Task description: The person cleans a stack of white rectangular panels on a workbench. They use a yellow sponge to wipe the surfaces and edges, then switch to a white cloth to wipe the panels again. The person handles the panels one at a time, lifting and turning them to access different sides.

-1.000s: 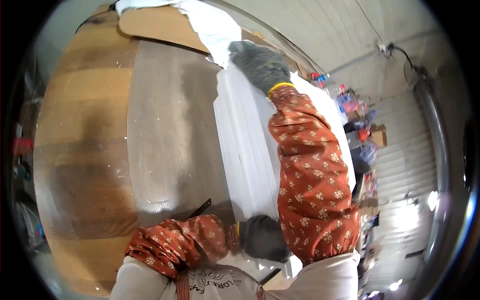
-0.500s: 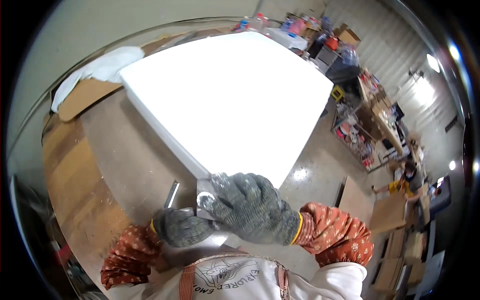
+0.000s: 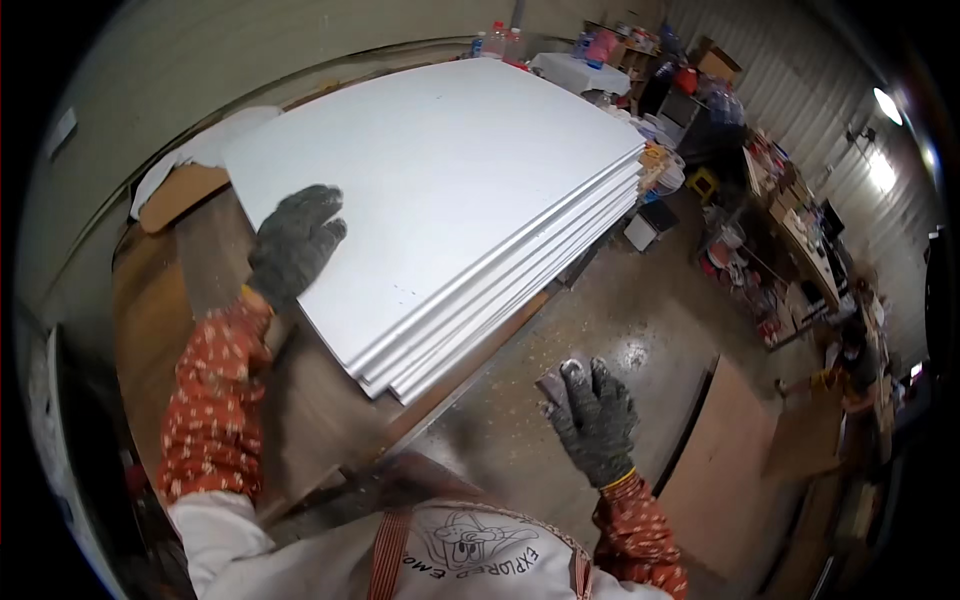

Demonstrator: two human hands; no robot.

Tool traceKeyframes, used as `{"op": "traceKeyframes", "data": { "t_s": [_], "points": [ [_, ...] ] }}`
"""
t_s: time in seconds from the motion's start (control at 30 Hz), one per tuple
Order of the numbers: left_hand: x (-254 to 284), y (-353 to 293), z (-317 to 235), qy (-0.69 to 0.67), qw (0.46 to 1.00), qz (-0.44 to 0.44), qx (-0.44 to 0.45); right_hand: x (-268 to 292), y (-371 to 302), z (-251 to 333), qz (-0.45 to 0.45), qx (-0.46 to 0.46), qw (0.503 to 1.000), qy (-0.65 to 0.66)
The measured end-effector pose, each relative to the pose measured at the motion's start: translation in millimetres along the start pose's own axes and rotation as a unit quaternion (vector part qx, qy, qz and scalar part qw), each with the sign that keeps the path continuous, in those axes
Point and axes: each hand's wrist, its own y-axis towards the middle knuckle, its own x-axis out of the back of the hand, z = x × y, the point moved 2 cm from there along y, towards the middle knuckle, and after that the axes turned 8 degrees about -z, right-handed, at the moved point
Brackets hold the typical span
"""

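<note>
A stack of white panels (image 3: 440,180) lies on the wooden table, its layers showing along the near right side. My left hand (image 3: 297,242), in a dark grey knitted glove, is over the left edge of the top panel with nothing visible in it. Its fingers are slightly bent and a little apart; whether they press on the surface I cannot tell. Off the table's near right edge, my gloved right hand (image 3: 600,418) grips a small grey-brown block (image 3: 548,388) at the thumb side. White dust marks that glove's fingertips.
Bare wooden tabletop (image 3: 300,400) shows left of the stack. Brown board (image 3: 185,195) and white cloth lie at the far left. Bottles (image 3: 495,42) stand behind the stack. A brown sheet (image 3: 720,430) leans at the right, and a person (image 3: 850,365) is farther off near cluttered shelves.
My hands were together at the panel's near corner; they have parted, left onto the panel's left side, right out past the table edge. The top panel looks less glaring and the stack's side now shows.
</note>
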Motion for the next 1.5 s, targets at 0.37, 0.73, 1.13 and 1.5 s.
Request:
{"op": "traceKeyframes", "data": {
  "t_s": [0.37,0.73,1.13,1.5],
  "points": [
    [-9.1,1.9,2.0,0.159,0.963,0.219,0.013,-25.7,-33.7,-60.5,0.039,0.018,0.998,0.044],
    [-94.9,122.6,35.8,0.48,0.673,0.537,0.165,-57.5,-35.1,-208.1,0.12,-0.181,0.972,0.094],
    [-503.8,296.6,-108.7,0.063,0.976,0.104,-0.178,-87.7,-8.7,-383.2,0.091,-0.347,0.932,0.05],
    [-532.9,329.2,-283.6,0.051,0.936,0.335,-0.093,-160.8,44.1,-568.3,0.122,-0.344,0.904,0.224]
  ]
}}
